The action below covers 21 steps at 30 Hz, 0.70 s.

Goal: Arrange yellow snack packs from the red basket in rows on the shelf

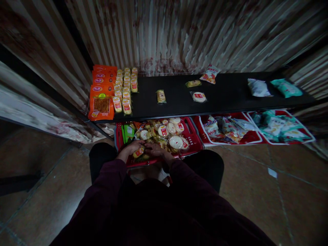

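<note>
Dark sleeves [107, 177] come in from the bottom, the forearms passing between two bent knees [210, 167] into a red basket [191, 133]; take the hands as the clock's centre. The left hand [133, 147] has its grip curled closed around a small yellow packet [138, 152], label up, probably to keep it facing the right way. The right hand [155, 149] lies just beside it, fingers bent; whether its grip holds anything, I cannot tell. Loose wrapped snacks [163, 131] heap up from twelve to three o'clock around the hands. On a black shelf [176, 99] ahead, orange packs [101, 99] overlap between ten and eleven, with rows of yellow packets [126, 92] towards half past eleven, seemingly sorted by kind. A lone yellow packet [161, 96] lies past twelve; a round white packet [199, 97] between one and two; a teal bag [286, 87] at two. Two more baskets [256, 140] of bags stand towards three. The shelf's front edge overhangs the near basket, and the knees crowd it.
</note>
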Motion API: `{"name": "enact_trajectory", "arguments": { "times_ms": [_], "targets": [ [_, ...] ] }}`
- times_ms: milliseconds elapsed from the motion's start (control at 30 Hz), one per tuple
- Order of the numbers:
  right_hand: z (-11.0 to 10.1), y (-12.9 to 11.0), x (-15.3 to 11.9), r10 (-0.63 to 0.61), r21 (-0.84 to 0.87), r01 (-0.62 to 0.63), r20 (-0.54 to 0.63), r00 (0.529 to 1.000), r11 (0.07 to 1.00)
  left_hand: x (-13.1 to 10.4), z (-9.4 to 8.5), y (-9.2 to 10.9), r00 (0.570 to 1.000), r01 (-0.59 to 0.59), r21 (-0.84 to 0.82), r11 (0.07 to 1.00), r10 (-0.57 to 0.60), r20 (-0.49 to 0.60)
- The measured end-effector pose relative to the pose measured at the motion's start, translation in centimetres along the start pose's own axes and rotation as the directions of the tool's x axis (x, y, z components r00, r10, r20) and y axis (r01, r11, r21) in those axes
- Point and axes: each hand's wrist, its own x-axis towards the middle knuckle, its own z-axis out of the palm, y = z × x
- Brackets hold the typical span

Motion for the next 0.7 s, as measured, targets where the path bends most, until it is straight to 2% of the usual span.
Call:
{"name": "enact_trajectory", "arguments": {
  "times_ms": [100, 200, 333, 467, 700],
  "targets": [
    [0.1, 0.3, 0.0, 0.096, 0.073, -0.095, -0.003, 0.995, 0.993, -0.2, 0.2, 0.3, 1.0, 0.001, -0.094, 0.996, -0.004, -0.029],
    [0.1, 0.6, 0.1, 0.111, 0.179, -0.101, -0.045, 0.993, 0.979, -0.6, 0.3, 0.9, 0.999, -0.036, -0.282, 0.959, 0.025, -0.041],
    [0.1, 0.8, 0.3, 0.119, 0.274, -0.096, -0.067, 0.991, 0.957, -1.1, 0.8, 1.8, 0.993, -0.077, -0.475, 0.877, 0.024, -0.117],
    [0.1, 0.4, 0.2, 0.124, 0.389, -0.089, -0.067, 0.99, 0.917, -1.7, 1.5, 2.2, 0.978, -0.096, -0.534, 0.84, -0.019, -0.206],
    [-0.1, -0.5, -0.4, 0.124, 0.578, -0.069, -0.056, 0.991, 0.813, -2.9, 1.7, 2.4, 0.984, -0.108, -0.601, 0.792, -0.001, -0.178]
  ]
}}
